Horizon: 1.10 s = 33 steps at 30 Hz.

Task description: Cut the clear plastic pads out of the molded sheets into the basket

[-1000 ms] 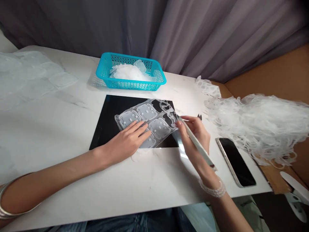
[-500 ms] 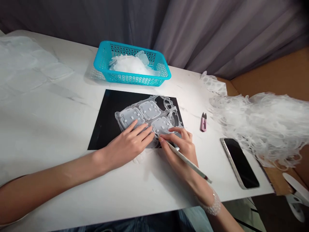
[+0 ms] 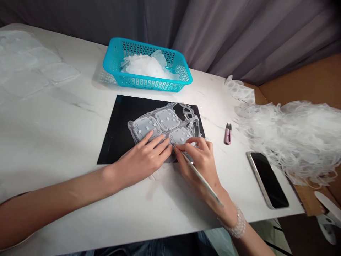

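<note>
A translucent molded sheet (image 3: 170, 119) with several rounded-square panels and small raised studs lies on a black mat (image 3: 117, 124). My left hand (image 3: 145, 156) rests flat over the sheet's near left part, fingers stretched out and holding nothing. My right hand (image 3: 201, 163) is closed around a slim white pen-like tool (image 3: 204, 182). The tool's tip meets the sheet's near edge beside my left fingertips; its exact shape is hidden by my fingers. Loose translucent film (image 3: 157, 174) pokes out below my left hand.
A turquoise basket (image 3: 149, 84) holding translucent pieces stands behind the mat. Pink thread snips (image 3: 228, 134) and a phone (image 3: 269, 181) lie to the right, near a heap of stringy translucent scraps (image 3: 298, 138). Flat translucent pieces (image 3: 23, 67) lie far left.
My right hand has curled its fingers in more, and the tool's back end has swung slightly left and down. My left hand stays pressed on the sheet. The camera view has shifted slightly.
</note>
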Available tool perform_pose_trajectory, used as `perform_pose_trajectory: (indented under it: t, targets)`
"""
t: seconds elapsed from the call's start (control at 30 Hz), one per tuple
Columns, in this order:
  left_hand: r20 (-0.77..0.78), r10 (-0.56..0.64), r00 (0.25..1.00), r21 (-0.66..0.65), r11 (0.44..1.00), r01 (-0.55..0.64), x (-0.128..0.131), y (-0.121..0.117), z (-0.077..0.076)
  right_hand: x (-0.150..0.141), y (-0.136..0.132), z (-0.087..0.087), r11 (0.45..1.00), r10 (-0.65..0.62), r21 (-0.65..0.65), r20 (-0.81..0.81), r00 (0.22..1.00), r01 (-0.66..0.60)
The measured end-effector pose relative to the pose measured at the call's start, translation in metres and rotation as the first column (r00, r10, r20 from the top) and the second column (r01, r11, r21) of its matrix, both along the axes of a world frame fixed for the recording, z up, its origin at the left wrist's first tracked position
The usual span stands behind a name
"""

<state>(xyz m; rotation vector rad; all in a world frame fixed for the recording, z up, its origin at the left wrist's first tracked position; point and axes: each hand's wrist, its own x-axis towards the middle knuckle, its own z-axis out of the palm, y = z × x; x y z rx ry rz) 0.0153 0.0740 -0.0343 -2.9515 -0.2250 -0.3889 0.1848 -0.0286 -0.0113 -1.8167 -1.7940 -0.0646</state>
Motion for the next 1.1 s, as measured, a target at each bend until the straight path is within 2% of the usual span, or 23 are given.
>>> perform_pose_trajectory:
  t: [0.2, 0.4, 0.6, 0.67, 0.77, 0.83, 0.87, 0.93, 0.97, 1.03, 1.1]
  targets:
    - [-0.002, -0.005, 1.0, 0.003, 1.0, 0.005, 0.0, 0.0, 0.0, -0.003, -0.013, 0.002, 0.999, 0.039, -0.008, 0.079, 0.996, -0.039]
    - [0.007, -0.02, 1.0, 0.012, 1.0, 0.02, -0.002, 0.001, -0.001, -0.002, -0.004, -0.011, 0.998, 0.064, -0.026, 0.312, 0.948, -0.059]
    - [0.055, -0.043, 0.998, -0.014, 0.999, 0.044, -0.004, 0.004, -0.008, 0.002, 0.003, -0.015, 0.978, 0.176, -0.174, 0.381, 0.908, -0.116]
    - [0.076, -0.035, 0.997, -0.019, 0.999, 0.036, -0.004, 0.005, -0.012, 0.002, 0.007, -0.016, 0.972, 0.211, -0.177, 0.375, 0.903, -0.154]
    - [0.092, -0.01, 0.996, -0.064, 0.998, 0.016, -0.006, 0.005, -0.016, 0.015, 0.008, -0.014, 0.978, 0.202, -0.087, 0.221, 0.954, -0.187]
    - [0.088, 0.0, 0.996, -0.101, 0.995, 0.009, -0.007, 0.006, -0.019, 0.038, 0.003, -0.008, 0.997, 0.071, 0.036, -0.058, 0.996, -0.069]
    - [0.083, 0.0, 0.997, -0.115, 0.993, 0.009, -0.008, 0.006, -0.02, 0.054, -0.002, -0.004, 0.996, -0.024, 0.079, -0.239, 0.971, 0.044]
    - [0.073, -0.003, 0.997, -0.137, 0.991, 0.013, -0.009, 0.008, -0.022, 0.087, -0.013, 0.005, 0.946, -0.218, 0.078, -0.57, 0.793, 0.316]
    - [0.073, -0.004, 0.997, -0.149, 0.989, 0.015, -0.009, 0.009, -0.022, 0.102, -0.018, 0.008, 0.924, -0.252, 0.066, -0.638, 0.728, 0.378]
    - [0.086, -0.009, 0.996, -0.192, 0.981, 0.026, -0.008, 0.012, -0.02, 0.121, -0.025, 0.012, 0.904, -0.264, 0.059, -0.703, 0.661, 0.424]
    - [0.1, -0.003, 0.995, -0.282, 0.959, 0.031, -0.005, 0.016, -0.01, 0.124, -0.027, 0.013, 0.904, -0.225, 0.079, -0.746, 0.627, 0.419]
